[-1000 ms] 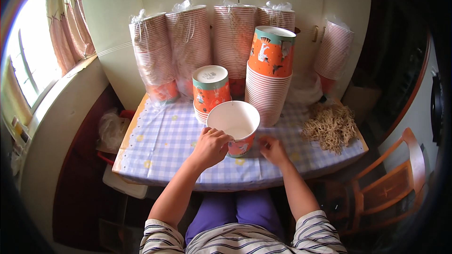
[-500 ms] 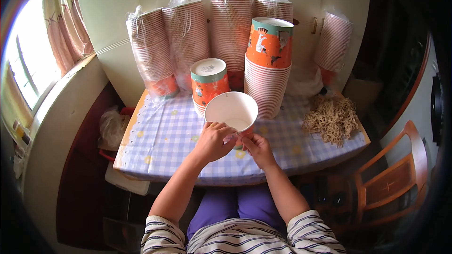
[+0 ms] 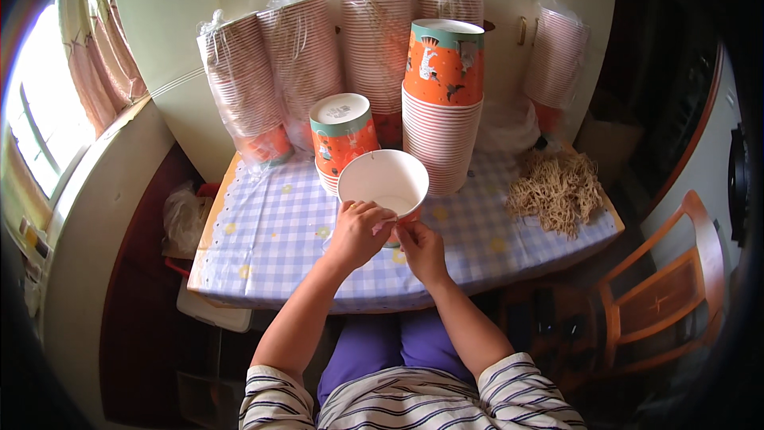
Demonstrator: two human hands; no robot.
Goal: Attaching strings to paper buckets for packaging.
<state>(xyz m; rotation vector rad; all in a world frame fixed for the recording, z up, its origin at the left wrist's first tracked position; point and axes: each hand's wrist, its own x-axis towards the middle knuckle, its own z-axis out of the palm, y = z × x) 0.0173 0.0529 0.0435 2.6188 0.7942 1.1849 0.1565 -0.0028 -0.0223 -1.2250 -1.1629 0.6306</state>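
Observation:
An open paper bucket (image 3: pixel 382 179), white inside, stands before me near the table's front edge. My left hand (image 3: pixel 360 232) is curled over its near rim, fingers closed on the edge. Just to the right, my right hand (image 3: pixel 422 251) is pinched at the outside of the same rim; anything between its fingertips is too small to make out. Directly behind the bucket is a short upside-down stack of orange and green paper buckets (image 3: pixel 344 143). A taller upside-down stack (image 3: pixel 442 123) rises behind to the right.
Several tall stacks of buckets in clear plastic (image 3: pixel 243 80) line the back of the table. Tangled beige string (image 3: pixel 557 191) lies in a heap at the right. A blue checked cloth (image 3: pixel 270 263) covers the table. A wooden chair (image 3: pixel 660 295) is at the lower right.
My right fingertips have shifted slightly at the rim, closer to my left hand. My left hand keeps its hold on the bucket. The whole view has moved a little.

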